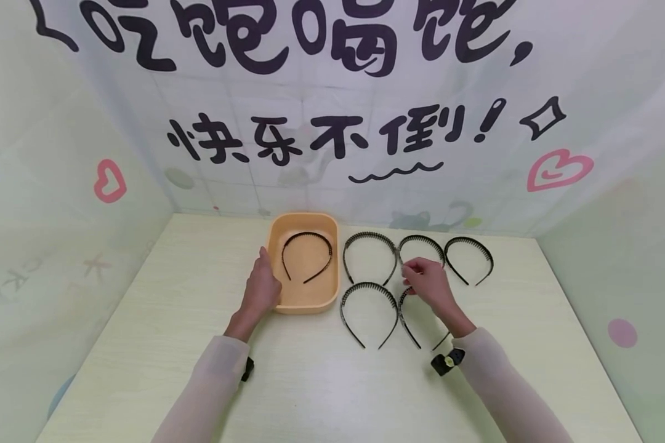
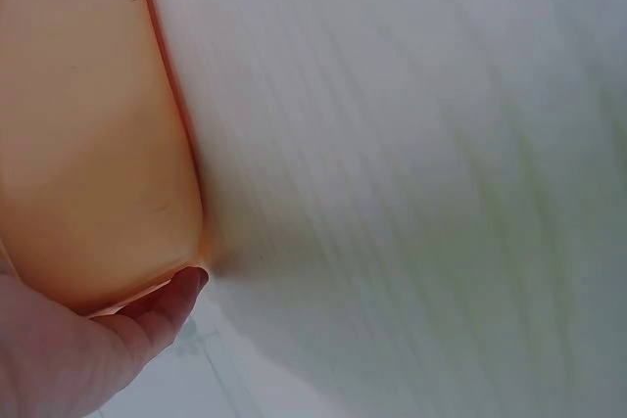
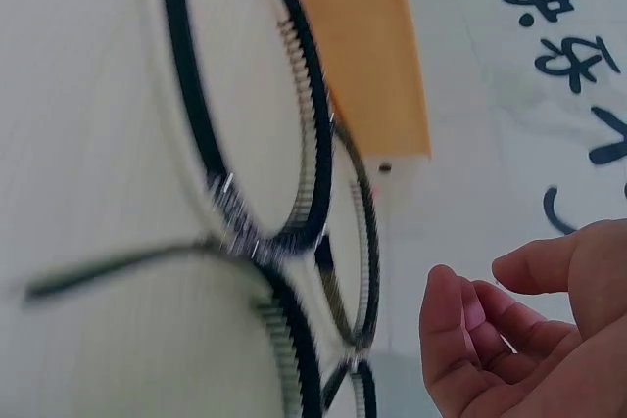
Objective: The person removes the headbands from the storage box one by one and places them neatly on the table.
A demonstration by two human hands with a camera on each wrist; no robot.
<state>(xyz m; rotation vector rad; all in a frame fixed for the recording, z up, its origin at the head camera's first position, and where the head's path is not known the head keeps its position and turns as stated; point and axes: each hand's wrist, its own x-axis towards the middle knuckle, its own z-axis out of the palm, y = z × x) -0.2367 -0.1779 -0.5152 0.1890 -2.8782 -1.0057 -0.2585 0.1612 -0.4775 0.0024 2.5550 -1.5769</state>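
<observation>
My left hand (image 1: 263, 286) grips the left wall of an orange plastic tray (image 1: 305, 309), and its fingers (image 2: 162, 320) lie along the tray's outer side in the left wrist view. Inside the tray lies one black headband (image 1: 308, 234). To the right, three toothed headbands form a back row: a left one (image 1: 370, 234), a middle one (image 1: 418, 237) and a right one (image 1: 469, 240). Two more lie in front, a left one (image 1: 369, 285) and a right one (image 1: 407, 320). Over the middle and front right ones hovers my right hand (image 1: 429, 283), thumb and fingertips apart, holding nothing.
A pale wood-grain table (image 1: 321, 394) bears everything. Behind it stands a light curtain-like backdrop (image 1: 305, 92) with large dark lettering, and similar sheets close off the left and right sides. Black bands circle both wrists, the right one (image 1: 447, 362) showing best.
</observation>
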